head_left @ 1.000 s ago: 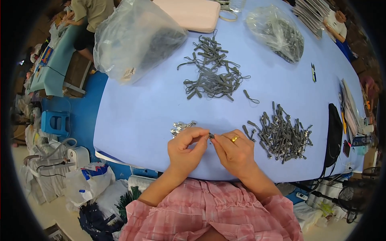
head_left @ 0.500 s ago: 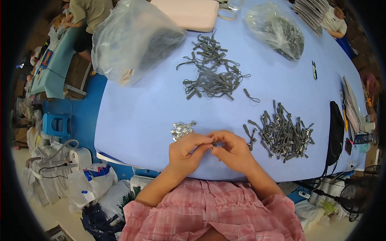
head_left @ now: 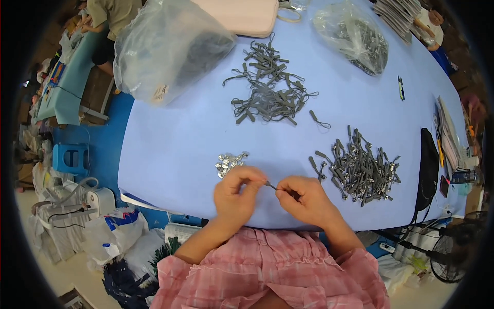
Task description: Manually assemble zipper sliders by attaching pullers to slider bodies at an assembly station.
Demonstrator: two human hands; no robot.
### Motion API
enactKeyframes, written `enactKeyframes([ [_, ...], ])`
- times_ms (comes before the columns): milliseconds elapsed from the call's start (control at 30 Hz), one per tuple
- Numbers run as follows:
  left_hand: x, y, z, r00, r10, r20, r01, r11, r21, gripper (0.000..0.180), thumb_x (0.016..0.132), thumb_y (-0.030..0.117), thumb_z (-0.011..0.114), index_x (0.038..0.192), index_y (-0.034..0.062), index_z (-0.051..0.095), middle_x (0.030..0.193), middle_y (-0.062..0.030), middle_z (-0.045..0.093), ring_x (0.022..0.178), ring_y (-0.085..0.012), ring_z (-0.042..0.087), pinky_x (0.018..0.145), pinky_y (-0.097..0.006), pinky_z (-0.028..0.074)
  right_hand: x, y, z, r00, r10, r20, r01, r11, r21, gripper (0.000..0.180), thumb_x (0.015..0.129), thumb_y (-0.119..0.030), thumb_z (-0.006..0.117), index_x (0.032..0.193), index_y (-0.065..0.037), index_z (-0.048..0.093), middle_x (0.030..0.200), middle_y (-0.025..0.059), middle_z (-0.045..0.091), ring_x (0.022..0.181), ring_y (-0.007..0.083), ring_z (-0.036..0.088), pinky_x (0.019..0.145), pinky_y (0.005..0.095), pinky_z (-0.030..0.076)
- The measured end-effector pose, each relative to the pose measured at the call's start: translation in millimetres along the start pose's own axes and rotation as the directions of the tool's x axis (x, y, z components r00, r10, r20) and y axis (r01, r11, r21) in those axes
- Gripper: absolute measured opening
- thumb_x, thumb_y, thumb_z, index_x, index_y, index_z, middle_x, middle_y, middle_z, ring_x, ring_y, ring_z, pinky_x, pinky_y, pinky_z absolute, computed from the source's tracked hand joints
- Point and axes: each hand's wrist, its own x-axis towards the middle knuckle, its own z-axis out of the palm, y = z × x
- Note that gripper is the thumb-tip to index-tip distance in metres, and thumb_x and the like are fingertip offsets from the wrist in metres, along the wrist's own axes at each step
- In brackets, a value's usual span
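Between my two hands a dark grey zipper pull [head_left: 271,186] is stretched, only a short middle part of it showing. One end is pinched in the fingertips of my left hand [head_left: 236,194]; the other goes into the closed fingers of my right hand [head_left: 304,200]. Whether a metal slider is on it is hidden by the fingers. Just beyond my left hand lies a small heap of silver zipper sliders [head_left: 226,164]. To the right of my right hand is a pile of grey pulls with metal sliders attached [head_left: 363,167].
Loose grey corded pulls [head_left: 272,98] lie mid-table, with a single pull [head_left: 319,119] beside them. Clear plastic bags [head_left: 164,56] [head_left: 355,41] and a pink case [head_left: 242,15] stand farther back. A black pouch [head_left: 427,167] lies at the right edge. Other people work at the far sides.
My hands have moved apart from being nearly together, drawing the pull out straight between them. The view has shifted slightly.
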Motion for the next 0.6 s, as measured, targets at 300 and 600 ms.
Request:
enactKeyframes([
  [300,42,-8,-18,0.890,0.356,0.286,-0.431,0.452,0.781,0.026,0.066,0.002,0.068,0.090,0.0027,0.060,0.091,-0.0108,0.055,0.084,-0.0262,0.053,0.070,-0.034,0.042,-7,16,-47,0.923,-0.321,-0.211,0.096,0.725,-0.682,0.014,0.074,-0.011,0.063,0.086,-0.004,0.062,0.092,0.0111,0.058,0.083,0.0277,0.057,0.063,0.0388,0.048],
  [600,50,-25,-25,0.839,0.457,0.297,-0.449,0.270,0.852,0.020,0.071,0.004,0.064,0.089,0.0026,0.058,0.082,-0.0089,0.056,0.074,-0.0253,0.053,0.067,-0.035,0.041,65,42,-86,0.907,-0.302,-0.292,-0.053,0.607,-0.793,0.011,0.076,-0.009,0.059,0.086,-0.005,0.061,0.082,0.0114,0.059,0.075,0.0298,0.058,0.061,0.0397,0.048],
])
